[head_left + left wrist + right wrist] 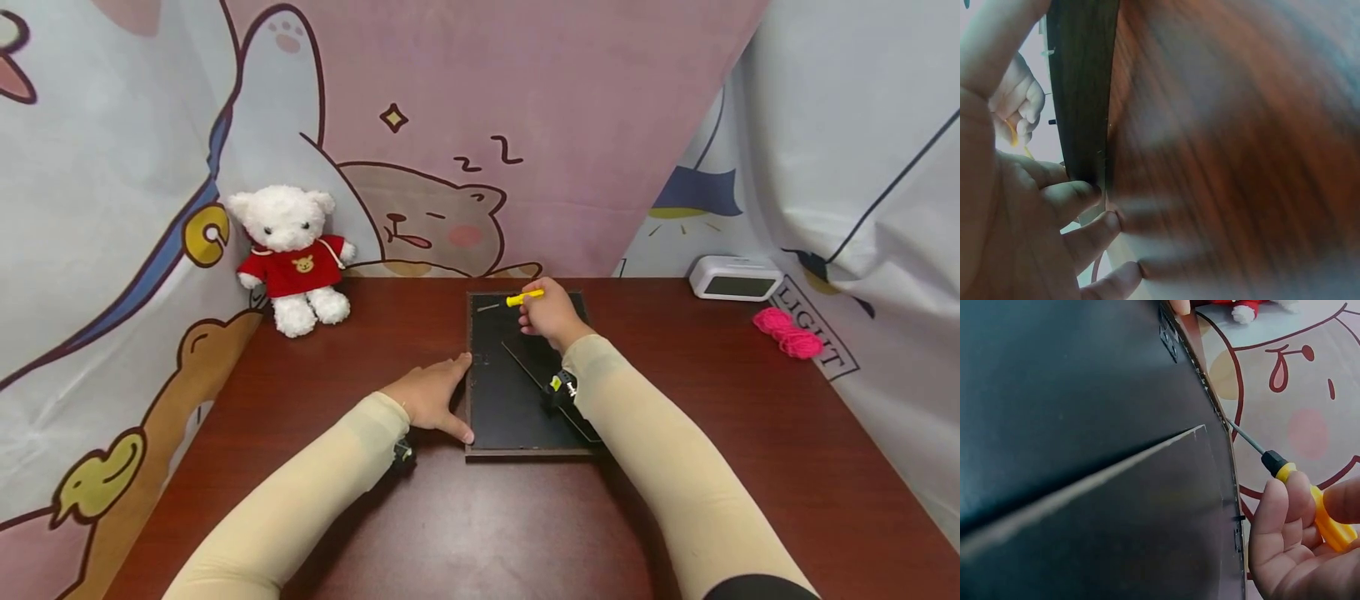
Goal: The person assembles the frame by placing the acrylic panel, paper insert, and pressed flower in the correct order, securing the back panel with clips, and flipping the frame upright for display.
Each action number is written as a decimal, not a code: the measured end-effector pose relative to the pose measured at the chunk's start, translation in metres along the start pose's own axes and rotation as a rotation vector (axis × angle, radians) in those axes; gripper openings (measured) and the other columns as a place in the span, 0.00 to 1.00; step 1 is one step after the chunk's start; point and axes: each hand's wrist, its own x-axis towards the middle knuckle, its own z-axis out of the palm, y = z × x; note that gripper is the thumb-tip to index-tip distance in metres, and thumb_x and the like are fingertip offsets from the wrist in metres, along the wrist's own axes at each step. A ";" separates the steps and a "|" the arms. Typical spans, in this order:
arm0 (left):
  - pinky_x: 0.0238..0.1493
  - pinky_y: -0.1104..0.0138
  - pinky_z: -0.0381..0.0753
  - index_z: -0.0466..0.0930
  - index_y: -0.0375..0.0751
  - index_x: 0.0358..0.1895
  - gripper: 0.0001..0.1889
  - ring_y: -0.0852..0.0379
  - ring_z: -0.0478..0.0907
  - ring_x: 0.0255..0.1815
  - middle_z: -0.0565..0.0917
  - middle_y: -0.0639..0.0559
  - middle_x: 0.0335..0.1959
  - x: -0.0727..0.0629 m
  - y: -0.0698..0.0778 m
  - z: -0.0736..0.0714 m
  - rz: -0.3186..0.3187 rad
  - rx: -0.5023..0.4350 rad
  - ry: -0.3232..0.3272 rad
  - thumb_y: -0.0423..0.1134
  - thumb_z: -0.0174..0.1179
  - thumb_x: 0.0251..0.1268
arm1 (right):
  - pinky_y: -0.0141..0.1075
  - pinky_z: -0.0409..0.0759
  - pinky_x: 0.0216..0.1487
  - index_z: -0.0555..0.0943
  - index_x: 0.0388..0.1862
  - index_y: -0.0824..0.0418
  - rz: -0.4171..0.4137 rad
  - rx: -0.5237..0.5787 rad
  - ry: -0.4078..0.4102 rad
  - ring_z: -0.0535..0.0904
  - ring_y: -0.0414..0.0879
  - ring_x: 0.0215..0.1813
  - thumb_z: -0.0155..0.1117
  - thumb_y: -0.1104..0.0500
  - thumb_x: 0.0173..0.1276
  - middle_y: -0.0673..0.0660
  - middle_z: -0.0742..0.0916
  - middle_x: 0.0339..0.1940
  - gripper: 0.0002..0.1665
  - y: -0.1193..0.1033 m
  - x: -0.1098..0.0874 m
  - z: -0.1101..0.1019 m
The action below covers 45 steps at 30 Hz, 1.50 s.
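One yellow-handled screwdriver (517, 299), centre of the head view, is gripped by right hand (553, 315); left hand (427, 396), fingers extended, touches left edge of black-backed picture frame (510, 408), just below centre.

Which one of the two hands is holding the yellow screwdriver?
The right hand: its fingers grip the screwdriver. The left hand holds no tool; it touches the left side of the frame.
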 end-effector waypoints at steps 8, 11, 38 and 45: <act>0.81 0.41 0.58 0.45 0.41 0.87 0.72 0.46 0.53 0.87 0.54 0.44 0.87 0.001 0.000 -0.001 0.006 -0.009 0.012 0.67 0.81 0.45 | 0.36 0.86 0.35 0.68 0.73 0.64 0.037 -0.043 -0.003 0.79 0.45 0.32 0.50 0.62 0.85 0.60 0.80 0.42 0.22 0.001 0.002 -0.002; 0.81 0.41 0.58 0.45 0.42 0.87 0.72 0.46 0.53 0.87 0.54 0.44 0.87 0.002 0.000 -0.002 0.009 -0.007 0.014 0.68 0.81 0.44 | 0.36 0.85 0.35 0.68 0.73 0.64 0.040 -0.064 -0.001 0.80 0.45 0.33 0.49 0.62 0.85 0.60 0.80 0.42 0.22 0.001 0.003 -0.002; 0.80 0.36 0.55 0.46 0.45 0.88 0.71 0.45 0.55 0.86 0.54 0.44 0.87 0.026 -0.009 -0.010 0.000 -0.030 0.025 0.69 0.80 0.45 | 0.38 0.82 0.40 0.68 0.71 0.64 0.095 -0.056 -0.032 0.79 0.46 0.35 0.48 0.63 0.81 0.58 0.78 0.42 0.22 0.002 0.013 -0.007; 0.81 0.36 0.53 0.44 0.46 0.88 0.75 0.45 0.50 0.88 0.50 0.45 0.88 0.030 -0.008 -0.012 -0.039 0.021 0.002 0.72 0.80 0.40 | 0.36 0.84 0.39 0.71 0.64 0.62 0.090 -0.098 0.002 0.80 0.47 0.37 0.54 0.62 0.79 0.60 0.79 0.44 0.18 0.007 0.014 -0.002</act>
